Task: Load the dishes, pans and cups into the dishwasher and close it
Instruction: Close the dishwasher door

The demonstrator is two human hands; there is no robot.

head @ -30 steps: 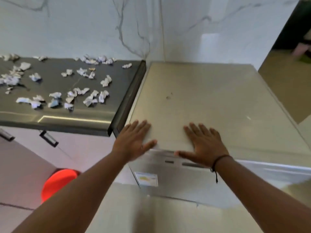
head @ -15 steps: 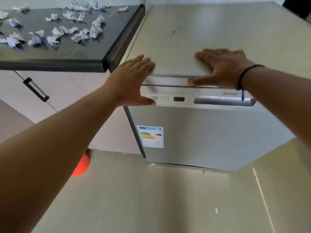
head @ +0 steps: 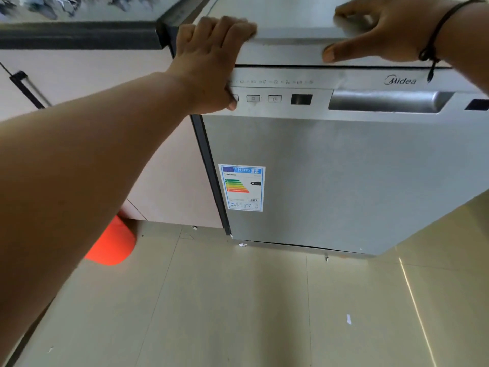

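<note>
My left hand (head: 211,62) lies over the front left corner of the dishwasher (head: 344,181), fingers draped onto its top panel and thumb hanging down against the control strip (head: 277,98), holding nothing I could lift. My right hand (head: 383,33) rests flat on the top farther to the right, fingers spread and relaxed, the thumb pointing left along the front edge of the lid; it grips nothing either, and a dark cord bracelet (head: 434,41) circles that wrist. Both hands sit above the thin dark seam where the door meets the top. The door looks fully shut. What the next move turns on, I judge, is the recessed handle (head: 386,102): it lies below my hands, a long slot running left to right across the upper door, under the Midea badge (head: 399,80). It sits almost straight beneath my right hand and well to the right of my left, so the right hand is the nearer one to drop down, hook in and pull the door outward and down toward me. No dishes, pans or cups show anywhere here, so loading has not begun. To the left, the dark tabletop (head: 79,35) carries blurred crumpled scraps, and an orange object (head: 111,245) lies on the tiled floor (head: 238,313) by the cabinet.
</note>
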